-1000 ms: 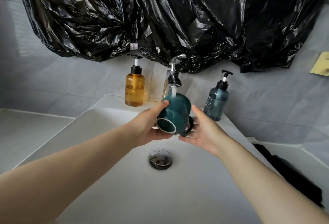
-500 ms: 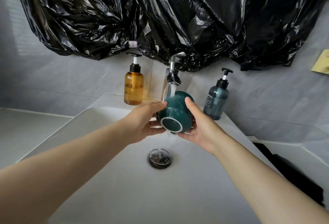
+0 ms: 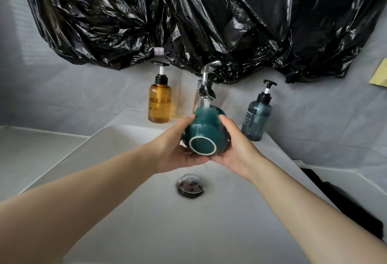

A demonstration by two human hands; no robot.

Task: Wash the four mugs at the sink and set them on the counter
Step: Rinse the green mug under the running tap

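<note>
Currently you hold the teal mug [image 3: 206, 131] on its side under the faucet [image 3: 206, 90], base toward you, so water sheets over its wall; left hand [image 3: 178, 148] and right hand [image 3: 236, 148] fingers curl round it above the sink [image 3: 125, 211].

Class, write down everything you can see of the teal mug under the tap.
The teal mug is glossy, ceramic-looking, tipped so its pale-ringed base faces the camera; no handle shows. Water from the tap strikes its upper side. The left hand and right hand grip it from either side above the sink.
</note>
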